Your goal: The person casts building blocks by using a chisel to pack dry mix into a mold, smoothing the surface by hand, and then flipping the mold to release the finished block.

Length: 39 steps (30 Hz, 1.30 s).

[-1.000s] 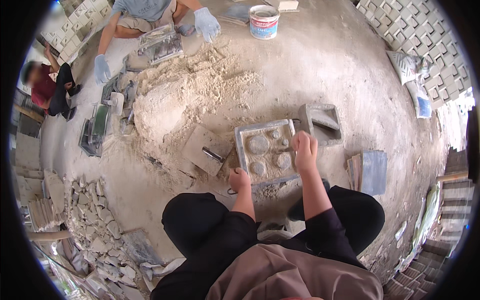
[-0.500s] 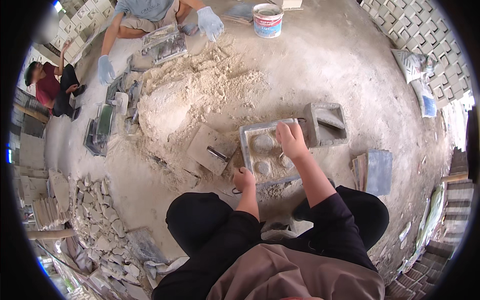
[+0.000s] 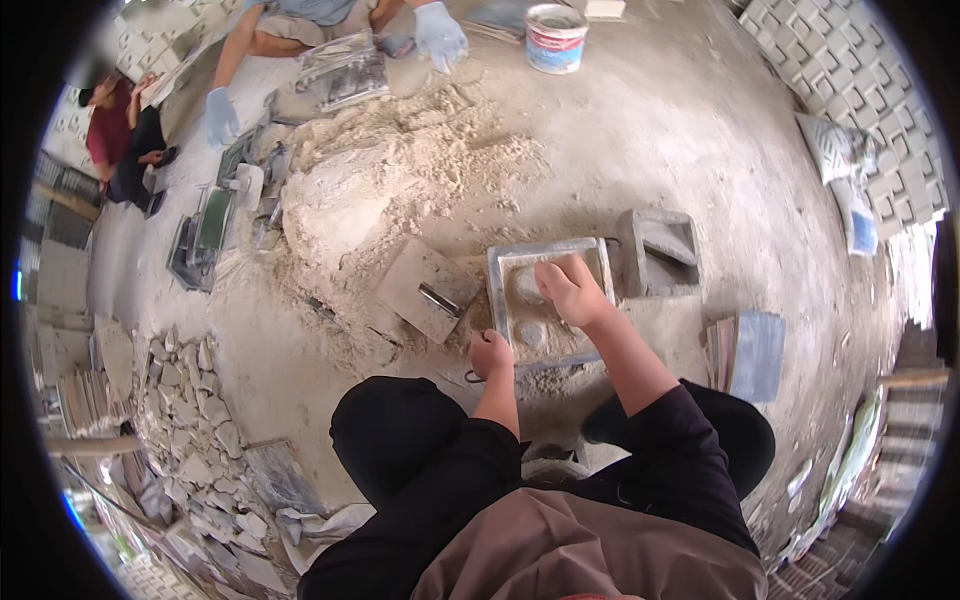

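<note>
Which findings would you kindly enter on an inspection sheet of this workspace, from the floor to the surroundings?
Surface: dusty floor bearing a heap of pale powder.
Work items: grey rectangular frame holding sandy material and round shapes; board with a metal handle to its left, grey open box to its right.
Clutter: broken pieces at left; flat slabs at right.
Hands: left hand closed at the frame's near-left corner; right hand closed over the frame; anything held is hidden.
Cables: nothing seen for certain.
Surroundings: co-worker's gloved hand beyond the heap; bucket at top; stacked patterned blocks at upper right.
</note>
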Tool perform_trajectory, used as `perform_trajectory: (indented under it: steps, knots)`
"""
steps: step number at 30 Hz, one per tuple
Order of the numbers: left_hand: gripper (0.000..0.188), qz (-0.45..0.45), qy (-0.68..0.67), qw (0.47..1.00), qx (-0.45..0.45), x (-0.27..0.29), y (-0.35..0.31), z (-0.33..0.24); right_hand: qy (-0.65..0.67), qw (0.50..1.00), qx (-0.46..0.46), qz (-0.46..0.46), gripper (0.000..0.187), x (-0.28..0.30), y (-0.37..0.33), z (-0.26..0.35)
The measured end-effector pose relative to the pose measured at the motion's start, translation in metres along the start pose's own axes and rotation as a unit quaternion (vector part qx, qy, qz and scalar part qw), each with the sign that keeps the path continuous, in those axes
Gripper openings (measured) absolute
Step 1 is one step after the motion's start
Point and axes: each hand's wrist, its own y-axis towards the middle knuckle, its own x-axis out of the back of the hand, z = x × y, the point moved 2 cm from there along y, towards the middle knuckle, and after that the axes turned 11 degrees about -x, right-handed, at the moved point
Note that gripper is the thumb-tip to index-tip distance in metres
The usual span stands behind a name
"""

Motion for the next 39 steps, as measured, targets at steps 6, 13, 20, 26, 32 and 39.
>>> perform_trajectory:
  steps: [6,13,20,26,32,39]
  knots:
    - [0.026,-0.009,-0.011,1.000,0.005,0.002,0.006,0.010,-0.068,0.988,0.089,0.105,0.029,-0.012,-0.025,0.003]
    - [0.027,0.003,-0.008,1.000,-0.005,0.000,0.004,0.013,-0.102,0.952,0.143,0.252,0.032,0.000,-0.034,0.005]
    - [0.027,0.040,-0.001,0.999,0.010,0.002,0.006,0.017,-0.104,0.932,0.093,0.334,0.029,-0.006,-0.037,0.015]
    - [0.027,0.043,-0.010,0.999,0.001,0.000,0.012,0.012,-0.096,0.943,0.113,0.297,0.028,-0.002,-0.033,0.018]
    - [0.028,0.034,-0.005,0.999,0.021,0.002,0.006,0.010,0.019,0.988,0.108,0.104,0.030,0.021,-0.033,-0.006]
    - [0.029,0.038,-0.004,0.999,0.030,0.002,0.006,0.012,0.201,0.965,0.155,-0.068,0.035,0.019,-0.049,-0.014]
